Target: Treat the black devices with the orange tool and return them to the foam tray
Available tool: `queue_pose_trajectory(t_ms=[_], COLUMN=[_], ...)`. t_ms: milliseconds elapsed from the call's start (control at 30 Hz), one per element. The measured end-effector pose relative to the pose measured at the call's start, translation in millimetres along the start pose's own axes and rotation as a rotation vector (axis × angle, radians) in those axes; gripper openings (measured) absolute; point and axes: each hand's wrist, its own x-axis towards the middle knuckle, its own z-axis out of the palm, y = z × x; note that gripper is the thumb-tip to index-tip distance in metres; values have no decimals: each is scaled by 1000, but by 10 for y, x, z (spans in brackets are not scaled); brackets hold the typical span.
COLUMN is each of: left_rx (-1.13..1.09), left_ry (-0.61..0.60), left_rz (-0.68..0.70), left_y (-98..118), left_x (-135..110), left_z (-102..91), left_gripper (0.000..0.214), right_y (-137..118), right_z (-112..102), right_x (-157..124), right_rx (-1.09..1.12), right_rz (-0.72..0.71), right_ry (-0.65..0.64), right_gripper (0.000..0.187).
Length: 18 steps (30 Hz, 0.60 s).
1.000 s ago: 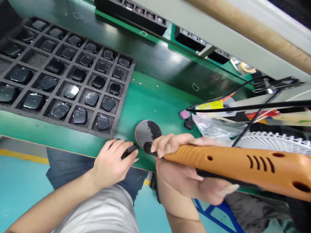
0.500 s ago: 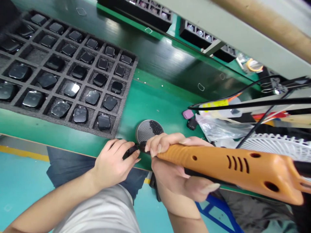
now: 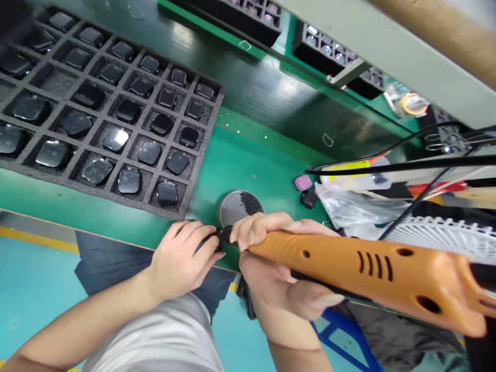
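We are working over a green bench [image 3: 240, 160], with a dark foam tray [image 3: 203, 150] lying on its left part, its cells holding rows of rounded-square black pieces. A white fan guard [image 3: 442, 237] and a clear plastic bag [image 3: 358, 206] are sitting toward the right, and a pink piece [image 3: 302, 182] and a black lump [image 3: 309, 199] are lying beside the bag. Our right grip [image 3: 271, 279] is closing around an orange handheld tool [image 3: 349, 268], its fingers wrapped about the body, while the tool's black tip [image 3: 227, 233] is pressing against a small black part [image 3: 211, 240]. Our left grip [image 3: 180, 256] is pinching that part in curled fingers, just over the bench edge. Both grips are nearly touching, just below a round perforated grey disc [image 3: 238, 208] that is carrying small black bits on one side. Unlike a second ago, the tip is now meeting the black part instead of standing just apart from it.
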Motion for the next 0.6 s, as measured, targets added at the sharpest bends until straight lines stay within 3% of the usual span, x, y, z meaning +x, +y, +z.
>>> queue_pose_trajectory(t_ms=[400,600], left_rx=[-41,20], left_ry=[-10,-121], left_rz=[-60,-51], left_y=[-5,-10], left_x=[28,56], left_z=[-17,-54], left_gripper=[17,12], right_y=[132,160], right_z=[72,-24], right_x=[31,136], right_rx=[46,70], right_rz=[-31,-119], right_ry=[-14,20], right_gripper=[54,50])
